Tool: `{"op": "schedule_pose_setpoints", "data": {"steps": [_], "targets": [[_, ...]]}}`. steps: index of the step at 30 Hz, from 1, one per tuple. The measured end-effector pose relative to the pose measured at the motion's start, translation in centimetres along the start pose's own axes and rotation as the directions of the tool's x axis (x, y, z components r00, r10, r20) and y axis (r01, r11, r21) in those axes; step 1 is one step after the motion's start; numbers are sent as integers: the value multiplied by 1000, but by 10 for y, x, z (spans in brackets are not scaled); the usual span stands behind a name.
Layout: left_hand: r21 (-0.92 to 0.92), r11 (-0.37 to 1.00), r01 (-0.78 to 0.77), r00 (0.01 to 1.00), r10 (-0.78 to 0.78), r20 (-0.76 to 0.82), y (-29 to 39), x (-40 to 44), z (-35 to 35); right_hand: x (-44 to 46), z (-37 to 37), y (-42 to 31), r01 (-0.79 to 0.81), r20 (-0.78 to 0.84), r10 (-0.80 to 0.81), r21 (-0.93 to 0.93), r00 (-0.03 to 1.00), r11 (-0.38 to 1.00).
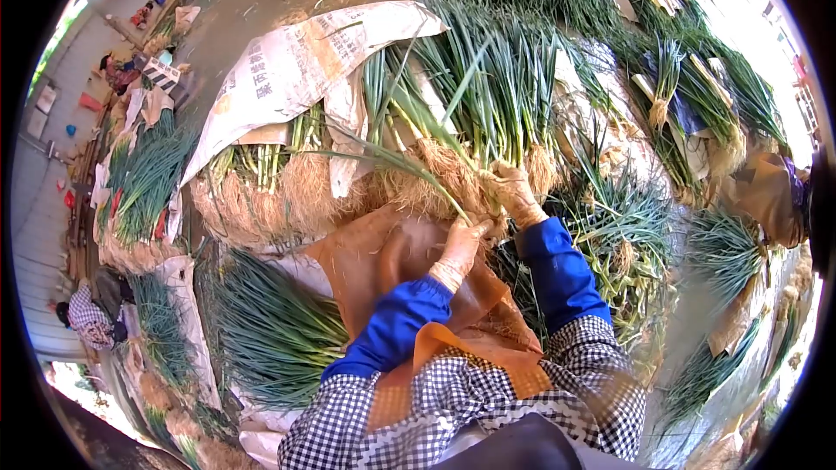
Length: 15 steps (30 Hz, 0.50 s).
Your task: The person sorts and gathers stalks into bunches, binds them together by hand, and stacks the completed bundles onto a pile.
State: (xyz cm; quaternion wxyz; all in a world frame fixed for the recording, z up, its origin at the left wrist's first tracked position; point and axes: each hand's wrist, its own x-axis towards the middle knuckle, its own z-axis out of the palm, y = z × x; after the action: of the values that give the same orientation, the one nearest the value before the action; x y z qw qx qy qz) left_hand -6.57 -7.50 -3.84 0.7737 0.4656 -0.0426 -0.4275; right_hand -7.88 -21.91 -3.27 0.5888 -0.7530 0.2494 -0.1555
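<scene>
My left hand (461, 249) is closed around the lower end of a green onion (416, 165), whose long leaves stretch up and to the left. Just above and to the right, my right hand (514, 193) is closed at the base of another green onion stalk (447, 137); its fingers partly hide the root end. Both hands are in dirty, pale gloves and almost touch each other. Behind them stands a row of green onions (496, 78) with shaggy, straw-coloured roots (440, 176). A brown apron (383, 257) covers my lap below the hands.
A printed white sack (292, 65) lies over bundles to the left. Trimmed green onions (274, 326) are piled by my left side. Loose leaves and scraps (614, 235) heap up on the right. Another person (90, 318) is at the far left.
</scene>
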Motion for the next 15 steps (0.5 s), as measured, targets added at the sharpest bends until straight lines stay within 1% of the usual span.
{"op": "schedule_pose_setpoints", "data": {"steps": [1, 2, 3, 4, 5, 6, 7, 8, 9, 10, 11, 12, 14, 15], "targets": [[4, 1000, 3, 1000, -3, 7, -9, 6, -2, -3, 4, 8, -74, 65, 65, 148, 996, 986], [156, 983, -93, 995, 89, 34, -26, 14, -14, -13, 5, -2, -87, 106, 59, 278, 993, 957], [300, 935, -191, 982, 177, 72, -28, 16, -16, -19, 8, -14, 41, 127, -76, 259, 989, 965], [297, 936, -189, 982, 177, 66, -30, 19, -20, -29, 9, -25, -50, 183, -12, 327, 983, 944], [437, 887, -149, 989, 128, 77, -24, 17, -19, -41, 10, -51, -143, 237, 53, 385, 970, 912], [569, 815, -110, 994, 77, 82, -20, 14, -17, -38, 17, -33, -147, 249, 41, 423, 968, 894], [508, 861, -32, 998, 4, 58, -33, 22, -28, -38, 18, -34, -166, 238, 56, 477, 970, 863], [505, 863, -30, 999, 4, 51, -31, 18, -25, -39, 19, -35, -184, 227, 70, 531, 971, 827], [249, 969, -9, 998, -6, 59, -27, 12, -20, -37, 22, -28, -125, 138, 57, 561, 989, 818], [-27, 1000, 13, 997, -12, 70, -21, 8, -16, -35, 24, -20, -63, 46, 44, 585, 998, 808], [2, 998, 55, 991, -55, 120, -20, 8, -17, -36, 22, -22, -85, 40, 75, 555, 996, 827], [-2, 998, 58, 992, -57, 114, -20, 8, -18, -39, 26, -23, 9, -43, 17, 546, 999, 838], [-69, 983, 171, 984, -166, 67, -24, 8, -23, -52, 25, -37, 6, -22, 8, 600, 1000, 800], [-103, 989, 107, 993, -102, 51, -27, 10, -24, -52, 24, -22, -14, 49, -17, 564, 999, 826]]}}
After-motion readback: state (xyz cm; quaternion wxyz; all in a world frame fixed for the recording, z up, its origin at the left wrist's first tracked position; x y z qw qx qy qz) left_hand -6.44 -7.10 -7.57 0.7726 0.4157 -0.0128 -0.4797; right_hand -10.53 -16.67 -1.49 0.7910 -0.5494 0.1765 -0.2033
